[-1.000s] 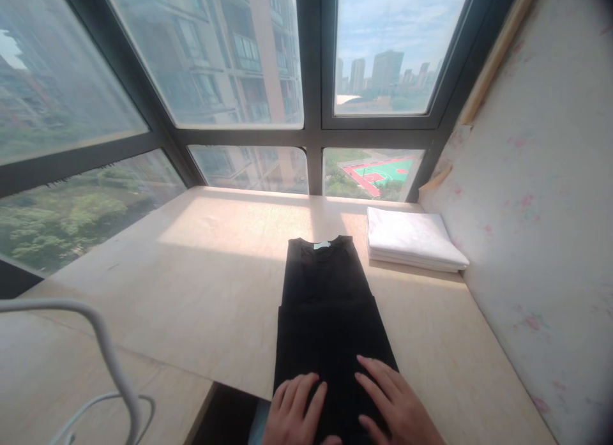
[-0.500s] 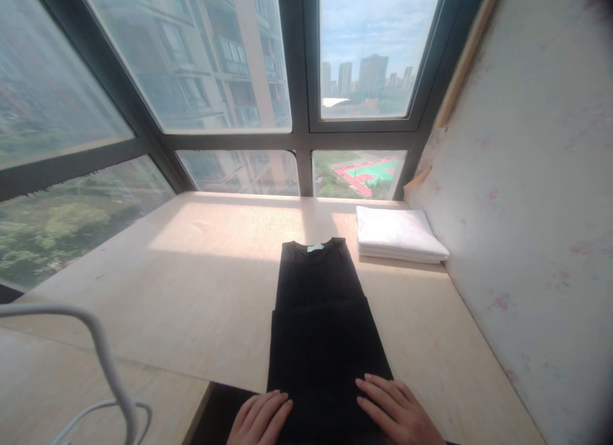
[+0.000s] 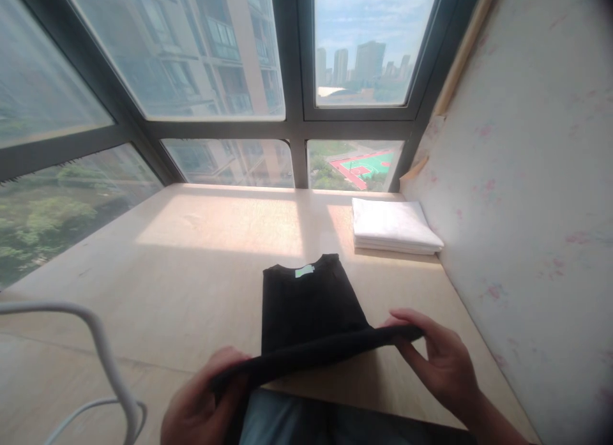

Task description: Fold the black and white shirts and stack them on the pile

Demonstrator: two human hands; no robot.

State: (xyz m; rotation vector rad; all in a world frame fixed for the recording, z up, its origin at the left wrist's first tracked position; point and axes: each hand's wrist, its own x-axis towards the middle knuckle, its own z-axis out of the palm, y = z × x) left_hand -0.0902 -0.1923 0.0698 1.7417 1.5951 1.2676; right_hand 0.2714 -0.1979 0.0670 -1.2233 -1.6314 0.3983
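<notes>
A black T-shirt (image 3: 309,304) with a pale neck label lies partly on the wooden surface, its collar toward the window. Its near part is lifted and folded over into a thick edge that spans between my hands. My left hand (image 3: 211,394) pinches the left end of that edge, thumb below and fingers on top. At the right end, my right hand (image 3: 433,352) holds the cloth between thumb and fingers. The raised edge sits slightly higher on the right side than on the left.
A folded stack of white cloth (image 3: 395,225) lies at the back right by the floral wall (image 3: 527,209). A white curved tube (image 3: 103,343) rises at the lower left. Windows with dark frames (image 3: 225,131) border the far side of the wooden surface (image 3: 191,292).
Both hands went from resting flat on the shirt to gripping its near part. That part has been raised and folded toward the collar. The collar has shifted slightly nearer.
</notes>
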